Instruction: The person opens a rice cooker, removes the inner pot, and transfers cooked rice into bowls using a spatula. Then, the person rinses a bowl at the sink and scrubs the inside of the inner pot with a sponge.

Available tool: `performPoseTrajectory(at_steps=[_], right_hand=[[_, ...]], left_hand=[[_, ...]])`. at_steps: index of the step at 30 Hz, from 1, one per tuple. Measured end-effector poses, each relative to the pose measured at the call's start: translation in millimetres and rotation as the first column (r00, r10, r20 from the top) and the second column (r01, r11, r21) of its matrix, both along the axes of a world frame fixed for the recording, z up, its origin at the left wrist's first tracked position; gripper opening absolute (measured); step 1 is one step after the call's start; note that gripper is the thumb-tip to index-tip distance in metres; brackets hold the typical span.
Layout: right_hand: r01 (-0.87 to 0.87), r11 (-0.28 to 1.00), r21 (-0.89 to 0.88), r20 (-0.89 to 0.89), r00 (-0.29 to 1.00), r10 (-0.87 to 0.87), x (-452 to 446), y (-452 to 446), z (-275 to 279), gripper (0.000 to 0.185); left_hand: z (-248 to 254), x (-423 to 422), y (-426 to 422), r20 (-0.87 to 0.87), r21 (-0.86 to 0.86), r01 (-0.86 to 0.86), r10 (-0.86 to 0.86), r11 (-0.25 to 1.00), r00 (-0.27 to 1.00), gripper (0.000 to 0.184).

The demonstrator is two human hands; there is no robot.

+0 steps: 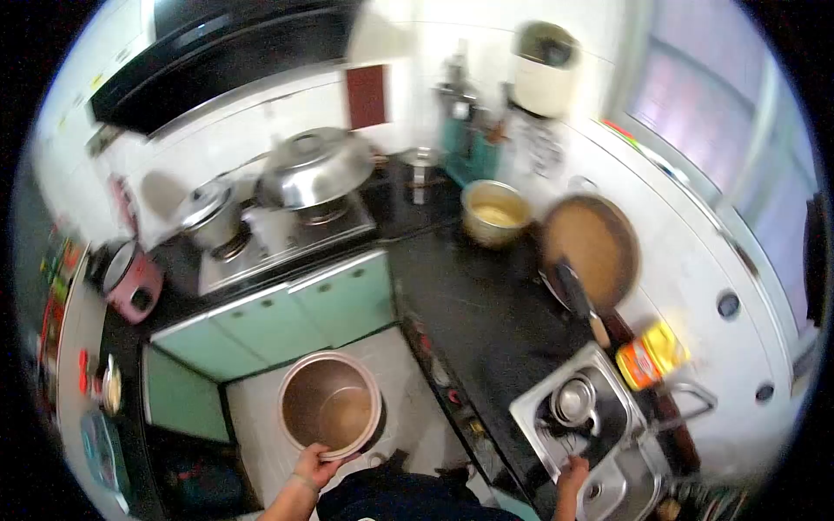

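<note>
My left hand (317, 464) grips the near rim of a deep copper-brown rice cooker inner pot (328, 391), thumb over the edge. The pot hangs in front of my body above the floor, its mouth facing up, and nothing shows inside it. My right hand (572, 477) is at the near edge of the steel double sink (532, 401), with its fingers blurred and partly hidden. Small metal bowls (575, 399) sit in the far basin, just beyond that hand.
A knife with a wooden handle (599, 332) lies by a large round brown board (591, 247). A yellow bottle (651, 354) and the faucet (691, 404) stand behind the sink. A steel pot (495, 214) is on the black counter; a domed wok lid (317, 169) covers the stove.
</note>
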State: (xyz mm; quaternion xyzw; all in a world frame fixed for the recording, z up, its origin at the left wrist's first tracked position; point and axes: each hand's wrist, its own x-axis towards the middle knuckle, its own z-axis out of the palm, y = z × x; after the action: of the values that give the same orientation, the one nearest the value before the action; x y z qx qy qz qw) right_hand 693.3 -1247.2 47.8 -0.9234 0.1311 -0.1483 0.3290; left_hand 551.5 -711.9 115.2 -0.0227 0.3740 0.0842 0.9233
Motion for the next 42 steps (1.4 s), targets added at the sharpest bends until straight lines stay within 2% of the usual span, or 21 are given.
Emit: performPoseTrajectory(at_steps=[1,2,3,5,6,7,9,11,12,14,16,18,20,24,29,31,33,35,36,39,42], right_hand=[[-0.179,0.902,-0.393,0.139,0.958,0.251,10.8,-0.8,-17.8,0.004],[-0.105,0.994,-0.038,0.021,0.994,0.105,27.5,4.5,-37.1,0.007],[0.040,0.954,0.296,-0.170,0.985,0.011,47.4,25.0,-40.2,0.012],[-0.224,0.952,0.210,-0.136,0.957,0.255,73.5,82.2,-13.3,0.019],[-0.354,0.935,-0.007,-0.211,0.915,0.344,89.6,107.7,-10.2,0.023],[-0.552,0.748,-0.369,-0.317,0.831,0.457,108.9,132.4,-10.3,0.019],[-0.601,0.776,-0.189,-0.354,0.779,0.517,109.0,233.9,45.2,0.024],[-0.760,0.644,-0.086,-0.283,0.638,0.716,126.3,281.4,21.3,0.033],[-0.772,0.632,-0.074,-0.287,0.623,0.728,127.2,305.6,16.8,0.033],[-0.933,0.349,-0.091,-0.232,0.360,0.903,133.1,354.0,13.3,0.038],[-0.833,0.513,0.208,-0.299,0.445,0.844,125.9,392.5,20.5,0.026],[-0.751,0.542,0.377,-0.292,0.459,0.839,133.2,413.0,-5.1,0.022],[-0.917,0.391,-0.082,-0.620,0.354,0.700,159.4,428.3,-29.6,0.028],[-0.944,0.325,-0.055,-0.809,0.233,0.539,199.6,471.6,-50.3,0.028],[-0.993,0.069,0.094,-0.723,-0.020,0.691,245.1,583.3,-82.8,0.033],[-0.984,-0.099,0.150,-0.611,-0.171,0.773,255.3,635.3,-100.0,0.035],[-0.944,-0.240,0.226,-0.447,-0.319,0.836,253.9,685.6,-112.1,0.037],[-0.867,-0.244,0.433,-0.359,-0.415,0.836,216.1,747.0,-47.0,0.045],[-0.812,-0.244,0.531,-0.313,-0.455,0.834,197.1,778.0,-14.1,0.052],[-0.199,0.012,0.980,-0.111,-0.498,0.860,152.2,842.0,73.3,0.082],[-0.038,0.106,0.994,-0.112,-0.474,0.873,128.7,881.1,102.1,0.088]], left_hand=[[-11.2,-21.0,22.5,-0.065,0.004,-0.091,0.091,0.996,0.994,0.063],[-17.2,-41.9,36.7,-0.082,0.037,-0.168,0.171,0.985,0.982,0.062],[-17.1,-62.2,48.1,-0.043,0.036,-0.226,0.228,0.973,0.973,0.062],[-19.0,-101.9,67.5,-0.057,0.130,-0.326,0.335,0.936,0.941,0.061],[-25.2,-120.6,78.2,-0.052,0.129,-0.378,0.387,0.917,0.921,0.061],[-35.4,-140.4,91.2,-0.047,0.060,-0.421,0.424,0.905,0.904,0.061],[-32.1,-166.2,97.4,-0.056,0.003,-0.483,0.482,0.876,0.874,0.061],[-18.4,-174.9,98.9,-0.015,0.067,-0.573,0.575,0.817,0.818,0.062],[-5.3,-173.6,100.3,-0.124,0.149,-0.578,0.595,0.803,0.794,0.062],[-14.1,-183.4,107.9,-0.031,0.083,-0.609,0.613,0.789,0.789,0.062],[-28.3,-187.1,115.1,-0.012,-0.012,-0.670,0.669,0.743,0.743,0.073],[-46.0,-191.1,120.1,-0.046,-0.053,-0.706,0.705,0.706,0.708,0.072],[-40.9,-181.3,126.3,-0.059,-0.082,-0.724,0.722,0.685,0.689,0.061],[-22.7,-153.1,155.4,-0.085,-0.104,-0.713,0.708,0.693,0.701,0.059],[-11.0,-98.7,212.3,-0.176,0.095,-0.691,0.695,0.717,0.697,0.056],[4.1,-73.4,239.2,-0.372,0.242,-0.608,0.651,0.756,0.662,0.055],[5.0,-53.0,264.8,-0.343,0.265,-0.617,0.670,0.741,0.658,0.045],[3.6,-42.1,290.6,-0.285,0.300,-0.607,0.676,0.736,0.680,0.026],[-0.9,-39.8,302.2,-0.464,0.268,-0.594,0.642,0.759,0.610,0.027],[54.7,-5.4,332.8,-0.377,0.359,-0.468,0.584,0.808,0.719,0.033],[63.4,2.7,361.6,-0.397,0.400,-0.383,0.533,0.833,0.747,0.037]])
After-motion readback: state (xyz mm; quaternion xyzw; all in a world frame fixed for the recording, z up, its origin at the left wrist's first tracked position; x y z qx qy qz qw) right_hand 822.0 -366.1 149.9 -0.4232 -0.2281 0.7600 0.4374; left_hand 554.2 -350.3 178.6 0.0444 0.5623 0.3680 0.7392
